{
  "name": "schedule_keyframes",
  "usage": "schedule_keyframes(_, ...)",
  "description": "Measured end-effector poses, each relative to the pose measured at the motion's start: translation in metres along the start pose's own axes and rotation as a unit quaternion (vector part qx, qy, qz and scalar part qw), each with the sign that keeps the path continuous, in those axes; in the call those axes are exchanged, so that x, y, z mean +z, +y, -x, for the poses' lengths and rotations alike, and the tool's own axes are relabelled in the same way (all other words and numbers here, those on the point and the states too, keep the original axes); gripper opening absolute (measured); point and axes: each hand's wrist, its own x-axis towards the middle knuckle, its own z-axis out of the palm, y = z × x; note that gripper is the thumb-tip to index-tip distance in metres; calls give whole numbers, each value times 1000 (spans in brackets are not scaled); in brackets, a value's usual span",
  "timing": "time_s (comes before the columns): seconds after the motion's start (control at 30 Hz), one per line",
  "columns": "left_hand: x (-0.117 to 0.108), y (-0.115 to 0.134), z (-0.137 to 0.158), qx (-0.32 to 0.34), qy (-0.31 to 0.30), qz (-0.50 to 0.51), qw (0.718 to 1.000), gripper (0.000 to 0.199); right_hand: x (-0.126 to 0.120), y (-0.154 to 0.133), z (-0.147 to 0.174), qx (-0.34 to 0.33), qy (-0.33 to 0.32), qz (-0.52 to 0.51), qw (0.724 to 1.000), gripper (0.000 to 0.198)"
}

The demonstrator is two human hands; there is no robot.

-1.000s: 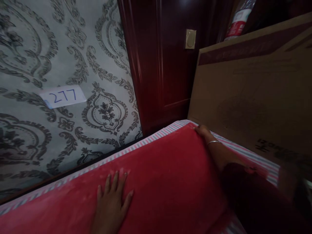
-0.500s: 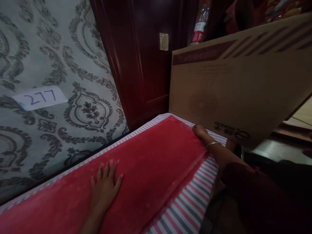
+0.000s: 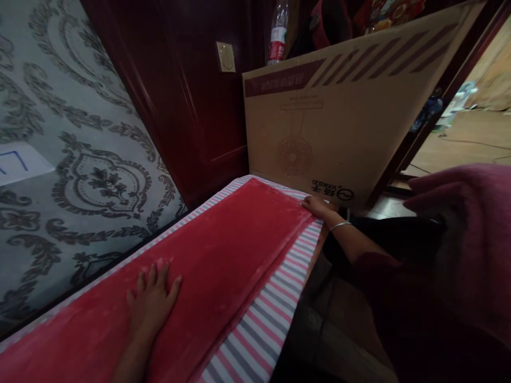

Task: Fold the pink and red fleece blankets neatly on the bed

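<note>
A long folded red cloth (image 3: pixel 215 239) lies flat over a striped pink, grey and white sheet (image 3: pixel 255 330). My left hand (image 3: pixel 149 298) rests palm down on the cloth with its fingers spread. At the cloth's far right end, my right hand (image 3: pixel 316 206), with a bangle (image 3: pixel 339 225) on the wrist, has its fingers closed on the edge near the corner. The fold layers show along the cloth's near side. How much cloth lies under the right fingers is hidden.
A big cardboard box (image 3: pixel 351 122) stands beyond the far end, with a plastic bottle (image 3: pixel 278 37) behind it. Patterned wallpaper (image 3: pixel 104 170) and a dark red wood panel (image 3: pixel 191 106) border the left side. Pink fabric (image 3: pixel 475 223) hangs at right.
The view has swung to the right. My right hand has shifted along the cloth's end edge toward the near corner. My left hand stays flat on the cloth.
</note>
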Motion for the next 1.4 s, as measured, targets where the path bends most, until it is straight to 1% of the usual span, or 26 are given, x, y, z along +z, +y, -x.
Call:
schedule_keyframes(0.07, 2, -1, 0, 0, 17, 8, 1000, 63, 4, 3, 3, -9, 17, -4, 1000, 27)
schedule_keyframes(0.17, 7, -7, -2, 32, 75, 30, 996, 60, 7, 8, 8, -16, 43, -27, 999, 29)
schedule_keyframes(0.27, 12, -15, -5, 120, 145, 72, 980, 51, 7, 14, 16, -24, 78, -62, 995, 33)
schedule_keyframes(0.37, 10, -14, -3, 225, 182, 109, 951, 42, 6, 19, 25, -30, 98, -89, 991, 35)
schedule_keyframes(0.47, 2, 6, 16, 284, 178, 127, 933, 40, 6, 19, 29, -17, 87, -97, 991, 31)
schedule_keyframes(0.63, -10, 64, 69, 366, 92, 123, 918, 31, 8, 9, 24, 46, 57, -74, 995, 28)
schedule_keyframes(0.7, -10, 81, 84, 375, 74, 103, 918, 27, 8, 5, 22, 61, 52, -64, 995, 26)
schedule_keyframes(0.8, -4, 89, 90, 367, 83, 76, 923, 20, 7, 2, 21, 75, 48, -59, 994, 24)
schedule_keyframes(0.9, 2, 88, 87, 368, 130, 80, 917, 25, 5, 2, 22, 81, 51, -65, 993, 23)
schedule_keyframes(1.0, 8, 88, 86, 395, 192, 84, 895, 30, 5, 4, 24, 87, 67, -84, 990, 24)
schedule_keyframes(1.07, 12, 89, 87, 410, 205, 69, 886, 29, 6, 5, 26, 97, 82, -97, 987, 25)
schedule_keyframes(1.13, 16, 92, 90, 415, 185, 50, 890, 25, 6, 7, 25, 109, 92, -104, 984, 25)
schedule_keyframes(1.23, 21, 94, 93, 403, 145, 36, 903, 21, 7, 7, 23, 120, 97, -110, 982, 21)
schedule_keyframes(1.3, 20, 96, 95, 394, 122, 38, 910, 18, 8, 7, 23, 123, 97, -115, 981, 18)
schedule_keyframes(1.4, 13, 99, 103, 377, 89, 43, 921, 19, 12, 5, 28, 120, 100, -121, 980, 24)
